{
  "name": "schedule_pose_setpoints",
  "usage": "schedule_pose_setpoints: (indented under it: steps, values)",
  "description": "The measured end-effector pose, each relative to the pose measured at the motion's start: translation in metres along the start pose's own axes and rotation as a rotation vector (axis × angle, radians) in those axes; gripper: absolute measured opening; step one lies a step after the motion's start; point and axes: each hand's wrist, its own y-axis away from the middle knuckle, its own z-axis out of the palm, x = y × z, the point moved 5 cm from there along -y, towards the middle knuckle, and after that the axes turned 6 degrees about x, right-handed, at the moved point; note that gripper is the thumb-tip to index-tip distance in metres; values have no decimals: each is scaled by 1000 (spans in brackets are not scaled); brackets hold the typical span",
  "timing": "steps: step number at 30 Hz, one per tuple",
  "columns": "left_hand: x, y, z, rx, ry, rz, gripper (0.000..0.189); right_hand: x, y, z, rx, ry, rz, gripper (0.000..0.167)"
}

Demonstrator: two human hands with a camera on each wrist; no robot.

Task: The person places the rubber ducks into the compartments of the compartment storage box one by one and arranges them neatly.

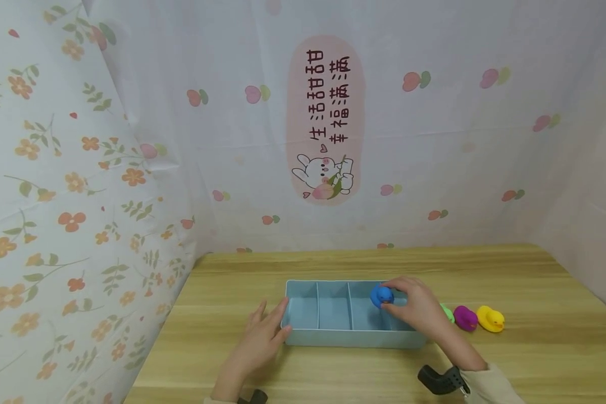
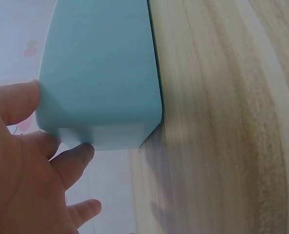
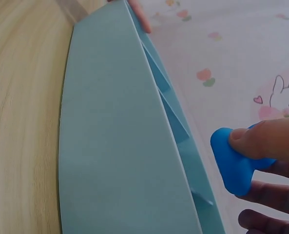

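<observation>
My right hand [image 1: 416,306] pinches a blue toy duck [image 1: 380,295] between thumb and fingers. In the head view the duck overlaps the right half of a long pale-blue divided box [image 1: 353,338]; the right wrist view has the duck [image 3: 232,163] beyond the box's rim. At the box's left end, my left hand [image 1: 262,339] touches the corner with fairly straight fingers. Seen from the left wrist, the thumb lies at the rim and fingertips [image 2: 83,152] rest at the end wall. The compartments on the left, split by thin dividers [image 1: 318,306], hold nothing visible.
Right of the box, a purple duck [image 1: 466,318] and a yellow duck [image 1: 491,319] sit on the wooden table [image 1: 550,359]. A green duck [image 1: 448,313] is partly hidden behind my right hand. A printed cloth [image 1: 434,157] hangs behind the table.
</observation>
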Motion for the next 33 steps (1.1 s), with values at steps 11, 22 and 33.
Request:
schedule_pose_setpoints:
  steps: [11, 22, 33]
  values:
    - [2, 0, -1, 17, -1, 9, 58, -10, -5, 9, -2, -25, -15, 33]
    - [1, 1, -1, 3, 3, -3, 58, -22, -10, 25, -44, -59, -28, 31]
    - [3, 0, -1, 14, 11, -4, 57, -38, -16, 40, -65, -66, 6, 32]
